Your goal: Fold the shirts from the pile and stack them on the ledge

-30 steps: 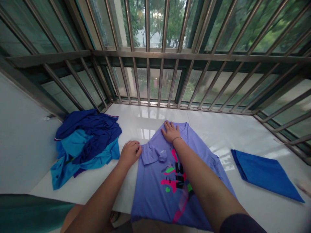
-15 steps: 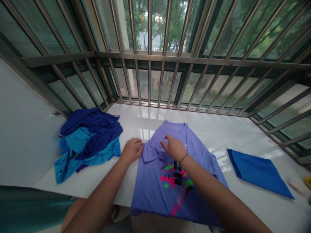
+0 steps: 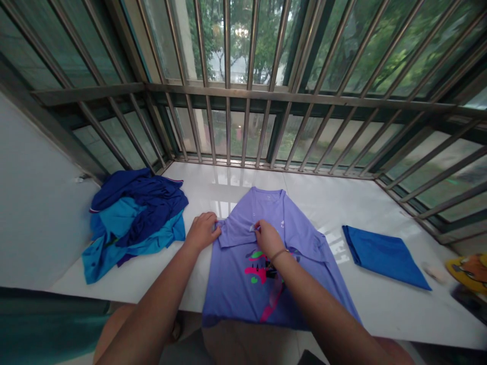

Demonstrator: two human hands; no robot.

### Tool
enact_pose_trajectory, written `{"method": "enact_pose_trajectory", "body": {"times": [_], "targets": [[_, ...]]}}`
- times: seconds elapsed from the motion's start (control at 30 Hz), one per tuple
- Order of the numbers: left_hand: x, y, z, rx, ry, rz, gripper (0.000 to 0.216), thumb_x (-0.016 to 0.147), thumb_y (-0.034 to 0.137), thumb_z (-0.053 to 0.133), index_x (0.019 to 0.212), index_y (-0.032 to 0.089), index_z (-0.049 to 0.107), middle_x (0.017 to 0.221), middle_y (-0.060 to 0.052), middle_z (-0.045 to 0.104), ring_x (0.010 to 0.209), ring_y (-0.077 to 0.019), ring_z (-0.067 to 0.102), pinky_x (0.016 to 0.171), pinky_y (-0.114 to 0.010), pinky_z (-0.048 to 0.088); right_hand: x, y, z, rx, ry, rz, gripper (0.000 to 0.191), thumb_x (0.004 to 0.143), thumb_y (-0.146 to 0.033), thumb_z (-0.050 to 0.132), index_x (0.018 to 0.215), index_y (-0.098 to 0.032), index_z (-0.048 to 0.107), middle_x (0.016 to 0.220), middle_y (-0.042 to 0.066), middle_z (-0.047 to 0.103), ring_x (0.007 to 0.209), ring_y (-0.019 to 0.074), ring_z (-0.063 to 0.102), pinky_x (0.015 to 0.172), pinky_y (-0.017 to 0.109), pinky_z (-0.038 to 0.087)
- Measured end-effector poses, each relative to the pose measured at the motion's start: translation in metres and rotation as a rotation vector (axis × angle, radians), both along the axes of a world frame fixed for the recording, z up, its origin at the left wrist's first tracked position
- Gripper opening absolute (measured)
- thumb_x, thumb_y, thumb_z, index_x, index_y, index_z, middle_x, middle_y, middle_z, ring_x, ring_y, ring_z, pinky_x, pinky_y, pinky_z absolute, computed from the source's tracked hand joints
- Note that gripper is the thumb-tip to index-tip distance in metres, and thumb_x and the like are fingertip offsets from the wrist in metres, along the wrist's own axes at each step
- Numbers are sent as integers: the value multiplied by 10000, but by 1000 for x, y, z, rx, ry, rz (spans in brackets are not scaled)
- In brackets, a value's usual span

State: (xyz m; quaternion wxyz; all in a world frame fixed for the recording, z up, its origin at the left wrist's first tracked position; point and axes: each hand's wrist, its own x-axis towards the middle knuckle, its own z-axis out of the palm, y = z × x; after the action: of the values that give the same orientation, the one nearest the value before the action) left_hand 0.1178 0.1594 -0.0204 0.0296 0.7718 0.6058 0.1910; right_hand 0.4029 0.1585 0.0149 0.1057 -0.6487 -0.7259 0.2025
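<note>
Head view: pile [image 3: 148, 203] crumpled, purple shirt [image 3: 228, 284] barely folded, blue cloth [image 3: 384, 256] folded.
Left to right: dark and light blue garments heaped at the far left corner of the white surface [image 3: 312, 190], against the wall, no folds made. Left hand [image 3: 203, 233] at the outer end of the shirt's near-left sleeve [image 3: 238, 233], touching; can't tell if it's gripping. Shirt is mid-surface, collar toward far edge, hem over near edge; that sleeve lies inward across the front, body otherwise spread. Right hand [image 3: 269, 238] looks pinched on the sleeve's inner end. Blue cloth, flat and neat, toward the right end. Yellow item at the right edge, unclear [image 3: 472, 271]. Reads as: one piece folded, shirt at an early stage, pile not folded.
</note>
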Motion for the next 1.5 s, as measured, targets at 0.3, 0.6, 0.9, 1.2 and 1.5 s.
{"method": "enact_pose_trajectory", "body": {"times": [0.3,0.6,0.9,1.2,1.5], "targets": [[-1,0,-1,16,-23,-1,119,911,207,627,1017,261,616,1164,-94,733,1136,-316,664,956,-460,499,49,-46,6,177,-214,-52,315,1101,-323,506,1336,-202,676,1301,160,726,1205,299,682,1089,425,494],[-5,3,-5,11,-57,9,114,908,205,602,1001,260,637,1199,-97,753,1142,-308,670,978,-462,508,102,-95,-12,200,-315,41,565,1069,-396,537,1613,-244,549,1697,147,507,1633,380,338,1311,680,224],[-7,5,-9,38,-52,6,112,916,232,575,991,265,651,1201,-90,761,1154,-306,683,1005,-442,521,141,-153,-54,168,-320,-53,663,1102,-492,432,1717,-243,427,1786,102,364,1675,340,294,1347,639,198],[-11,8,-10,6,-80,12,138,898,269,571,982,259,680,1169,-94,777,1099,-297,687,1004,-439,532,135,-152,-44,136,-303,-76,661,1101,-492,428,1718,-256,430,1786,90,356,1678,336,288,1343,650,203],[-15,9,-15,11,-210,24,259,972,409,504,982,254,711,1152,-89,798,1102,-279,724,1005,-404,549,138,-153,-48,157,-291,-71,619,1098,-482,442,1677,-270,496,1766,84,410,1643,356,358,1321,656,242]]}}
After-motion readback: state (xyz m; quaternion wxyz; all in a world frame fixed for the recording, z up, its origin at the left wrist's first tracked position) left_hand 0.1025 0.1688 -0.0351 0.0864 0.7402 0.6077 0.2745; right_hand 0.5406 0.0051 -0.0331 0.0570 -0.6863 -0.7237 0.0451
